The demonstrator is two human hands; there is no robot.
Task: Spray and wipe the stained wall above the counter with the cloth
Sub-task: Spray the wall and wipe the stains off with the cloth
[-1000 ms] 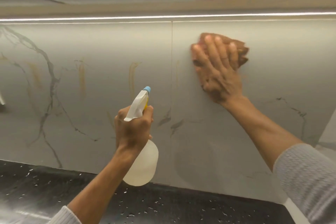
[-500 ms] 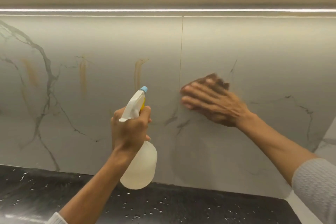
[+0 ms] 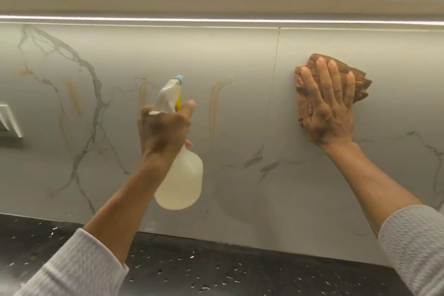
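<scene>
Above the dark speckled counter [image 3: 240,269], the pale marbled wall [image 3: 240,55] carries several brownish vertical streaks, the clearest stain [image 3: 213,108] just left of the panel seam. Right of that seam the right hand [image 3: 326,108] lies flat, fingers spread, pinning the bunched brown cloth [image 3: 360,81] against the wall. The cloth looks soft and limp, so it should handle best balled under the palm. The left hand [image 3: 165,130] is closed around the neck of the spray bottle [image 3: 179,185], nozzle aimed at the streaks; whether a finger presses the trigger is hard to tell. The bottle looks light and partly filled, perhaps slippery if wet.
</scene>
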